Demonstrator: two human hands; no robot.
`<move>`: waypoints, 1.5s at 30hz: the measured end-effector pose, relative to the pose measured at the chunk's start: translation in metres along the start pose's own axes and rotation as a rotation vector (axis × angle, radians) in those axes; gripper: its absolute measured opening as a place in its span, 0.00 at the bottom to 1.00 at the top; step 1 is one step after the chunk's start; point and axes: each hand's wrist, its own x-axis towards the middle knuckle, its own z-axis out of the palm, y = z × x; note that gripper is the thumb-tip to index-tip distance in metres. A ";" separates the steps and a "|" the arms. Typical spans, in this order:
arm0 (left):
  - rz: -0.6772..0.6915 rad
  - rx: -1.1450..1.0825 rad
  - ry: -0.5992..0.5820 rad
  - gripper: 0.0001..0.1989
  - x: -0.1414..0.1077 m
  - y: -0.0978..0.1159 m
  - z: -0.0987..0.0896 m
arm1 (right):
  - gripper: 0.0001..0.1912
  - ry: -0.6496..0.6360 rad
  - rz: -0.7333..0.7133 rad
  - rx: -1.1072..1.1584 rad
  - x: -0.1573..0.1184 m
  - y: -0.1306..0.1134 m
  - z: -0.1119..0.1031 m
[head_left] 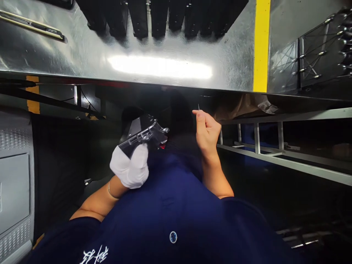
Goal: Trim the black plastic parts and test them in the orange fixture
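My left hand (130,165), in a white glove, is closed around a black plastic part (145,135) with ribs and a glossy surface, held tilted in front of my body. My bare right hand (208,129) is raised to the right of it, thumb and index finger pinched together. A thin, pointed dark tool (198,107) sticks up from between those fingertips; most of it is hidden. The two hands are apart, and the tool does not touch the black part.
A shiny metal table (165,47) spans the top, its front edge beyond my hands. Several black parts (140,18) lie on it, beside a yellow stripe (261,46). A metal frame (257,137) stands at right, a grey plastic box (15,176) at left.
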 end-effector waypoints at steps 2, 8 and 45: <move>0.038 -0.005 -0.069 0.12 0.007 0.010 0.003 | 0.24 -0.101 -0.001 0.068 -0.001 -0.003 -0.003; -0.032 -0.086 -0.300 0.16 0.022 0.025 0.016 | 0.28 -0.358 -0.169 0.193 -0.011 -0.024 0.002; -0.077 -0.101 -0.380 0.10 0.020 0.024 0.015 | 0.18 -0.327 -0.018 0.403 -0.020 -0.033 0.004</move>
